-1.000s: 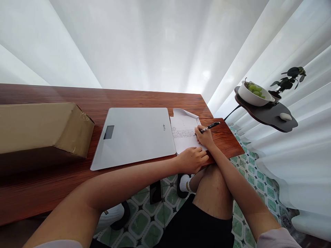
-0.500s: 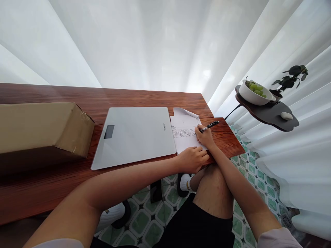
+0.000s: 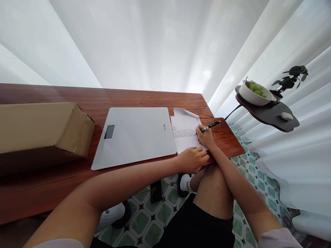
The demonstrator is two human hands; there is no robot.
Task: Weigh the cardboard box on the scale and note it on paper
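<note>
My right hand pinches a black pen, its tip on the page of a white notebook at the table's right. Rows of dark handwriting cross the middle of the page, and its top edge curls up. At the notebook's lower edge rests my left hand, its fingers curled in and pressed together; what lies under them is hidden. Just left of the notebook is a flat silver laptop-like slab, with a dark grey rectangle near its left side.
A brown cardboard box sits on the left of the reddish wooden table. Beyond the right end, a dark shelf carries a white bowl of green grapes, a plant and a white mouse. White curtains hang behind.
My right hand and the pen have shifted slightly to the right along the writing. My left hand, the notebook and the silver slab stay where they were.
</note>
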